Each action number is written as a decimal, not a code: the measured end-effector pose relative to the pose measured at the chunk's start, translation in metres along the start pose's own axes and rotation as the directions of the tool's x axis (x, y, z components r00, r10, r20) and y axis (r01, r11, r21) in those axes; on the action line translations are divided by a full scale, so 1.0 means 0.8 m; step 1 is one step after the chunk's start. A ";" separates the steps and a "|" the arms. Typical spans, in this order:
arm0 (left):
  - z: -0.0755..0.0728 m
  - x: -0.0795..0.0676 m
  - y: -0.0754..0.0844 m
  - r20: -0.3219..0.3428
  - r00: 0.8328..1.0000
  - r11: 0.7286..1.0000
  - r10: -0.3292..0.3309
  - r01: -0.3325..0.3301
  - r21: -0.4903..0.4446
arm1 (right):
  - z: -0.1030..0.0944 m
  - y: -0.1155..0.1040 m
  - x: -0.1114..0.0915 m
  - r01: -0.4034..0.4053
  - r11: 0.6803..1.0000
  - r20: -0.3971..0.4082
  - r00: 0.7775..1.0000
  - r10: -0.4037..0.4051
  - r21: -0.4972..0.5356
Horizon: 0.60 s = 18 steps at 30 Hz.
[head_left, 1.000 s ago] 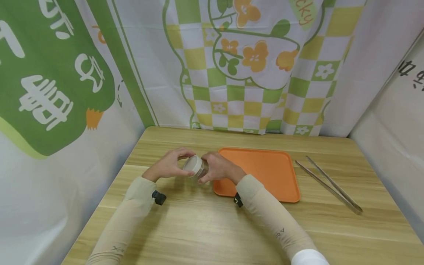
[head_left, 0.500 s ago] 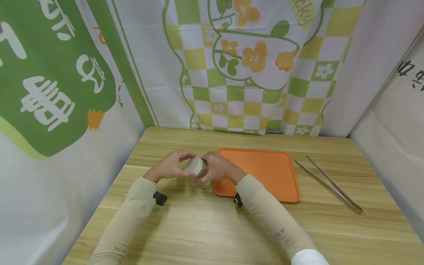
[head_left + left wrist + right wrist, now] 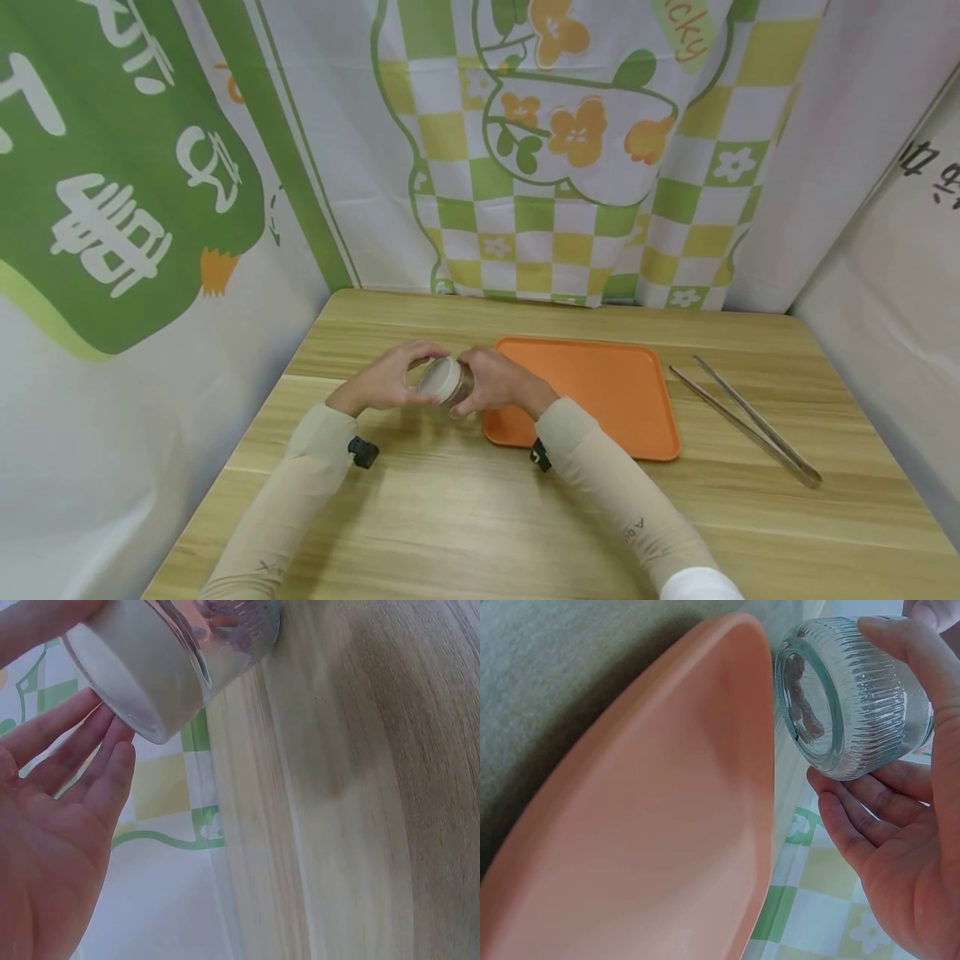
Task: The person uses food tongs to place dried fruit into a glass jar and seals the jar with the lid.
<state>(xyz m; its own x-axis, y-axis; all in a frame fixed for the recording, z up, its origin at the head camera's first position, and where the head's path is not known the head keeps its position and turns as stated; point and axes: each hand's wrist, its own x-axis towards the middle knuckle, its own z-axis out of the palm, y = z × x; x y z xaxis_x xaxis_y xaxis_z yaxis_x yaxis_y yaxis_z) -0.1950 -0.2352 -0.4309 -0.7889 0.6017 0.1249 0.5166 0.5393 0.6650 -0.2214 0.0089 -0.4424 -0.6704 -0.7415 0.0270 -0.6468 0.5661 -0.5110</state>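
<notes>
A ribbed glass jar [image 3: 855,697] with a white lid [image 3: 441,380] is tilted between my two hands, left of the orange tray. My right hand [image 3: 491,379] grips its glass body, with thumb and fingers on opposite sides. Around the lid, the thumb and fingers of my left hand [image 3: 390,377] hold its rim. Some small brownish pieces [image 3: 802,701] show through the jar's base in the right wrist view. The left wrist view has the lid facing the left palm [image 3: 49,862], its fingertips right at the edge.
An orange tray [image 3: 592,392] lies beneath and beyond my right wrist. Farther right on the wooden table [image 3: 450,517] are metal tongs [image 3: 750,425], spread at one end. Patterned curtains [image 3: 540,208] hang behind the table, and pale cloth sides flank it.
My left hand has shifted very slightly right at the lid. The right hand keeps its grip on the jar; tray and tongs stay in place.
</notes>
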 end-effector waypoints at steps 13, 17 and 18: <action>0.000 -0.002 0.005 -0.059 0.988 0.989 -0.144 0.145 0.020 | 0.002 0.002 0.001 0.026 1.000 -0.006 1.000 -0.026 0.006; 0.002 -0.002 0.005 -0.046 0.989 0.990 -0.140 0.141 0.024 | 0.001 0.003 0.002 0.016 1.000 -0.006 1.000 -0.016 0.004; 0.003 -0.002 0.004 -0.044 0.989 0.989 -0.142 0.144 0.027 | 0.001 0.003 0.002 0.017 1.000 -0.007 1.000 -0.017 0.005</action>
<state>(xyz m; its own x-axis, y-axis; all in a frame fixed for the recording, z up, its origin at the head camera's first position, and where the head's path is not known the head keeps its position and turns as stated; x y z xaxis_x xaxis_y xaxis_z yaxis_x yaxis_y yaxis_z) -0.1915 -0.2328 -0.4303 -0.8683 0.4922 0.0614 0.4070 0.6361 0.6556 -0.2237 0.0085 -0.4444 -0.6623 -0.7481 0.0418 -0.6560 0.5520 -0.5148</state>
